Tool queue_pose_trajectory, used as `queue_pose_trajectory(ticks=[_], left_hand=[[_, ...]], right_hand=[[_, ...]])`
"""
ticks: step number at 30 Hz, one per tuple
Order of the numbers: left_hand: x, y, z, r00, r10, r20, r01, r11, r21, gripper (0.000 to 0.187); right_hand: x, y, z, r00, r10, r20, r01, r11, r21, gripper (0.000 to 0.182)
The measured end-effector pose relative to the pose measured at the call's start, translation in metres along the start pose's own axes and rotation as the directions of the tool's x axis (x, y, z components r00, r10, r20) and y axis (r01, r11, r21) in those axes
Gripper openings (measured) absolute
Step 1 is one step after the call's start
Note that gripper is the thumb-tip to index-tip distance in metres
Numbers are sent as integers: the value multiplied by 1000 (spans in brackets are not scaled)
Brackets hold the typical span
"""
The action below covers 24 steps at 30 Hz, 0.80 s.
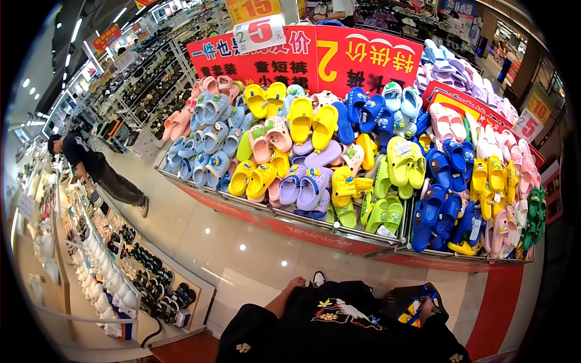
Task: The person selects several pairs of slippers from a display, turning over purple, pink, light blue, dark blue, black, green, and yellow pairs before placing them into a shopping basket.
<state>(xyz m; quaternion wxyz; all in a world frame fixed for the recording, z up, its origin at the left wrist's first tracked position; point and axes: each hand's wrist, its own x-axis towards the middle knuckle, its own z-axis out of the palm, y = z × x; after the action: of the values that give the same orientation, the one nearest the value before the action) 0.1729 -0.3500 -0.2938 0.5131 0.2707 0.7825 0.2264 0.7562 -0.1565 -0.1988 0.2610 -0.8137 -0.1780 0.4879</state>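
My left hand [296, 282] hangs low beside my black shirt, small in the view, nearest to the tiled floor; its fingers are too small to make out. At the lower right, my right hand [427, 307] is beside a dark open bag or basket [399, 300] with blue and yellow things in it; its fingers are hidden. In front of me a wide bin [290, 213] is heaped with children's clogs, among them purple clogs [315, 183], yellow clogs [261, 179] and lime green clogs [400, 162].
Red and yellow price signs [369, 60] stand behind the clogs. A person in dark clothes [91, 163] bends over a shoe shelf at the left. A low shoe display [163, 290] lies at the lower left. Tiled floor [242, 254] runs between display and bin.
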Motion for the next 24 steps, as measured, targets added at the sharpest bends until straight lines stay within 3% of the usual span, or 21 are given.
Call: queue_pose_trajectory(ticks=[4,6,7,8,9,13,15,17,18,19,20,24], left_hand=[[-10,-21,-10,999,-20,-39,20,1000,-6,35],[-15,-36,-12,999,-2,-53,2,1000,4,34],[-13,-55,-10,961,276,-28,-272,958,96,33],[-11,-71,-8,848,529,26,-525,832,179,33],[-10,-82,-3,806,590,36,-586,789,184,33],[-5,-99,15,873,487,-6,-487,873,-2,33],[-4,-104,21,870,493,-25,-492,860,-135,33],[0,-107,25,857,512,-53,-503,810,-304,33],[6,-107,24,858,511,-54,-501,810,-304,33],[11,-105,22,832,554,-33,-554,832,10,33],[14,-105,21,810,587,1,-556,766,322,32],[0,-88,16,922,386,-9,-380,911,158,32]], right_hand=[[30,27,8,973,-182,-139,176,983,-56,34],[33,32,12,888,-388,-249,325,910,-259,44],[14,22,14,885,-384,-264,277,889,-365,46],[-3,13,16,887,-383,-259,278,889,-364,46],[-19,5,18,871,-407,-277,269,864,-425,45],[-33,2,20,841,-466,-275,290,818,-497,41],[-39,2,19,825,-502,-260,319,794,-517,38],[-48,-2,26,812,-487,-321,252,790,-559,32],[-59,-7,30,812,-487,-320,252,789,-560,32],[-70,-12,32,817,-473,-329,244,802,-545,30],[-81,-16,34,823,-458,-336,237,814,-530,29],[-90,-14,36,831,-506,-230,366,810,-457,29]])
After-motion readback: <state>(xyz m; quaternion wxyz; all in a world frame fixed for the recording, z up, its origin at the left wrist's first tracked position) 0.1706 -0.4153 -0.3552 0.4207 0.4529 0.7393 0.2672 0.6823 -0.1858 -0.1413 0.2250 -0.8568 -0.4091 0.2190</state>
